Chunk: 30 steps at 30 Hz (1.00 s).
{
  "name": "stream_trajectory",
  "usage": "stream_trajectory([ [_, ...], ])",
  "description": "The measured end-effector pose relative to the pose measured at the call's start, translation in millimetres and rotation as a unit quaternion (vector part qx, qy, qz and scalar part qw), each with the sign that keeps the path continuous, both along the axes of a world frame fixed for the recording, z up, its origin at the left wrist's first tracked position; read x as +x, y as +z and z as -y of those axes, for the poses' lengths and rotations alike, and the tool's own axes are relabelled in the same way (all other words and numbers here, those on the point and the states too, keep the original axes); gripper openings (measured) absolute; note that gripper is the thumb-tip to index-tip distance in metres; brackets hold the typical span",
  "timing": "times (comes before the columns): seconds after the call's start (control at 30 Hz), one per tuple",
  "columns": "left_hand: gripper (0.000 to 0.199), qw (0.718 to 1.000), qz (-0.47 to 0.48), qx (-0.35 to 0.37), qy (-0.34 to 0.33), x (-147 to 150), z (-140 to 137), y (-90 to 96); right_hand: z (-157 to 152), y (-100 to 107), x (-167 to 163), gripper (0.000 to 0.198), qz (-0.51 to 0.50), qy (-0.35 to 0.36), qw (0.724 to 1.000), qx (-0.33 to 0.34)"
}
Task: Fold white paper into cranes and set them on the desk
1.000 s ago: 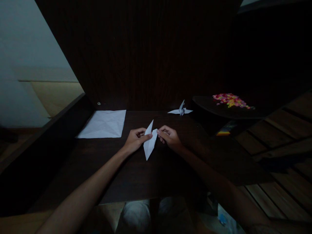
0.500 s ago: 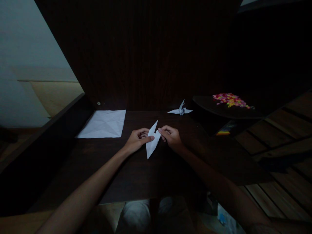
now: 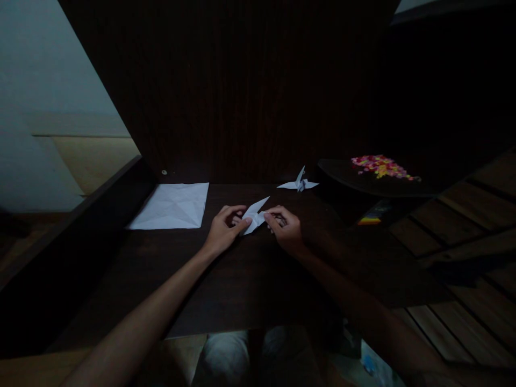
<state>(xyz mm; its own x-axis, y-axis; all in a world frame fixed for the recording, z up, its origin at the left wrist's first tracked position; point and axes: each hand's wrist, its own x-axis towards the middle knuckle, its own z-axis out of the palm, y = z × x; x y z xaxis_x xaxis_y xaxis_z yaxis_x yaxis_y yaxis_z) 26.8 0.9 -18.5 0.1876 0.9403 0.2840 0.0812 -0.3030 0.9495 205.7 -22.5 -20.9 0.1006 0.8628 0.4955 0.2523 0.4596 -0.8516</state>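
Observation:
Between my two hands, above the dark desk, is a white folded paper crane (image 3: 253, 219) with one long point aimed up and to the right. My left hand (image 3: 224, 228) is closed on its left side, the thumb pressing on the paper. The thumb and fingers of my right hand (image 3: 285, 228) pinch its right edge. Farther back stands a finished-looking white paper crane (image 3: 299, 185) with its wings spread. To the left lie creased white paper sheets (image 3: 173, 207), roughly square.
On a dark curved shelf (image 3: 342, 180) at the right is a heap of small pink, red and yellow pieces (image 3: 382, 166). A dark upright panel (image 3: 242, 107) closes the desk's back, and a low dark side board (image 3: 80, 223) runs along the left.
The folded paper has turned clockwise, so its upper point leans more to the right and its lower point no longer sticks out far below my left thumb. Both hands still grip it.

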Motion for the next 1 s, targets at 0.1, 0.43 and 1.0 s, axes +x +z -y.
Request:
stream_trajectory([
  [0.1,0.033,1.0,0.003,-0.03,0.006,0.6,-0.8,-1.9,1.4,0.0,0.2,0.016,0.018,-0.003,0.999,0.032],
  [0.43,0.052,0.988,0.075,-0.095,-0.095,3.1,6.1,2.8,8.0,8.9,0.4,0.022,0.07,0.017,0.994,0.085],
  [1.0,0.054,0.981,0.103,-0.092,-0.132,-0.8,6.3,2.8,-15.3,1.3,3.8,0.054,-0.093,0.13,0.901,-0.402],
])
